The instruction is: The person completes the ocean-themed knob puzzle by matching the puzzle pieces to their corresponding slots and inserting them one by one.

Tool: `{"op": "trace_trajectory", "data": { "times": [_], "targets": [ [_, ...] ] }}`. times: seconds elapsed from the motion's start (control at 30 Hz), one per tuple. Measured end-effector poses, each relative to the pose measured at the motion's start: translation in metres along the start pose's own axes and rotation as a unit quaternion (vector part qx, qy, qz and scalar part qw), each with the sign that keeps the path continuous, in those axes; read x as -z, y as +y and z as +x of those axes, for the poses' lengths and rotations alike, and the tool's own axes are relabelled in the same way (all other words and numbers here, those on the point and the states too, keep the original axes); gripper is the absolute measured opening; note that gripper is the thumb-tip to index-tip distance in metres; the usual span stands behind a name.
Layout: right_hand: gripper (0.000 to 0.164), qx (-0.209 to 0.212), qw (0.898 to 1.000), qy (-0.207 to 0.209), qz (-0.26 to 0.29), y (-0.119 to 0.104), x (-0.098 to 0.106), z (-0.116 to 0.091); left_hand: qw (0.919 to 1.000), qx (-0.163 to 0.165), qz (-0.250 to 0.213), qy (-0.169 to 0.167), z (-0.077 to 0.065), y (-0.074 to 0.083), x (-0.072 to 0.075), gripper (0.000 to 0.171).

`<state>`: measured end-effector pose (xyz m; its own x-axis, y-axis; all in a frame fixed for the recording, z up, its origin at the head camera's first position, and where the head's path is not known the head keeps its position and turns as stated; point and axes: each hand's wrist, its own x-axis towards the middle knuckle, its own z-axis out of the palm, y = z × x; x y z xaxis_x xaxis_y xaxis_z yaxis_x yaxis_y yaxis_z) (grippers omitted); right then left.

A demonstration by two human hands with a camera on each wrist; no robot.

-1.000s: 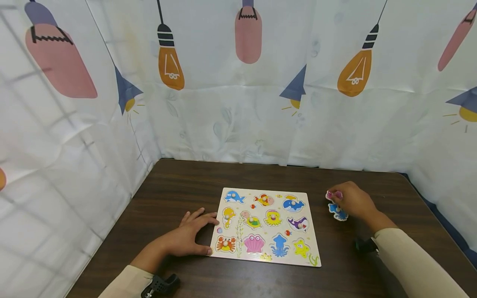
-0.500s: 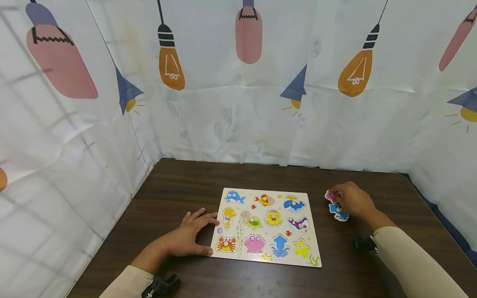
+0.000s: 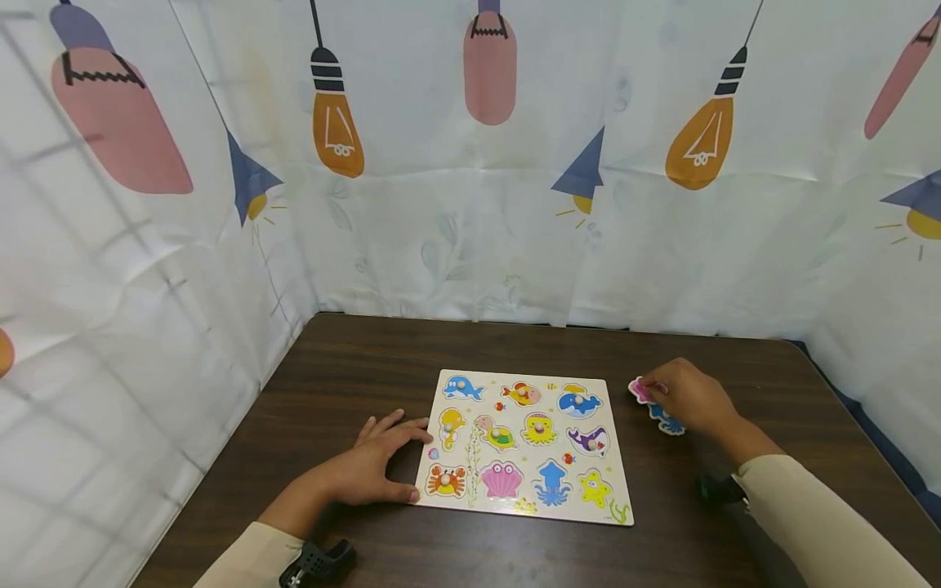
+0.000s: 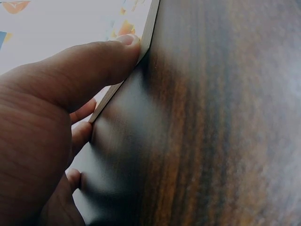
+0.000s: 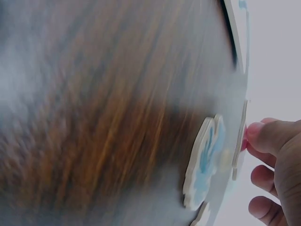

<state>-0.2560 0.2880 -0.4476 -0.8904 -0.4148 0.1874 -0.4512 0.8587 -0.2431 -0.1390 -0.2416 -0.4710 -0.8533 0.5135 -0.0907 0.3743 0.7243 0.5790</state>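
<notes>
A white peg puzzle board (image 3: 480,390) with sea-animal shapes lies on the table in the head view. My left hand (image 3: 371,461) rests at its left side, fingers spread. The thumb (image 4: 110,59) lies on the board's corner in the left wrist view, and the index fingertip touches its edge. To the right of the board, my right hand (image 3: 694,396) pinches a pink puzzle piece (image 3: 639,389) by its knob between thumb and index finger. A blue puzzle piece (image 3: 665,420) lies just beside it, partly behind the hand. The pink piece shows edge-on in the right wrist view.
The dark wooden table (image 3: 382,351) ends at a white printed curtain (image 3: 441,245) at the back and left. Another piece's edge (image 5: 201,216) peeks in beneath the blue piece in the right wrist view. Each wrist wears a black strap (image 3: 319,563).
The pink piece has shifted a little left toward the board in my right hand and tilted. My left hand, the board and the blue piece have stayed put.
</notes>
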Motion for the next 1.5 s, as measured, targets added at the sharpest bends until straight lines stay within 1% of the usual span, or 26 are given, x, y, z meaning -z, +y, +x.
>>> {"op": "trace_trajectory", "data": {
  "times": [0.17,0.37,0.5,0.83,1.07,1.23,1.5],
  "targets": [
    [0.014,0.021,1.0,0.012,-0.005,-0.011,0.002,-0.004,1.0,-0.002,-0.003,0.001,0.0,0.001,0.001,0.072],
    [0.017,0.026,1.0,0.015,-0.006,-0.022,0.002,-0.009,1.0,-0.002,-0.003,0.0,0.0,0.001,0.001,0.072],
    [0.018,0.037,0.999,0.014,-0.011,-0.027,0.001,-0.011,1.0,0.0,-0.004,0.0,0.0,0.001,0.0,0.072],
    [0.02,0.088,0.995,0.036,-0.021,-0.041,0.002,-0.017,0.9999,-0.007,-0.011,0.005,-0.001,0.003,-0.001,0.071],
    [0.021,0.094,0.995,0.022,-0.01,-0.05,0.001,-0.018,0.9999,-0.007,-0.013,0.005,-0.002,0.005,0.001,0.07],
    [0.02,0.097,0.995,0.013,-0.001,-0.06,0.001,-0.018,0.9999,-0.006,-0.01,0.005,-0.002,0.003,0.0,0.07],
    [0.018,0.09,0.996,0.01,-0.009,-0.071,0.001,-0.019,0.9999,-0.006,-0.012,0.005,-0.001,0.003,0.0,0.07]
  ]
}}
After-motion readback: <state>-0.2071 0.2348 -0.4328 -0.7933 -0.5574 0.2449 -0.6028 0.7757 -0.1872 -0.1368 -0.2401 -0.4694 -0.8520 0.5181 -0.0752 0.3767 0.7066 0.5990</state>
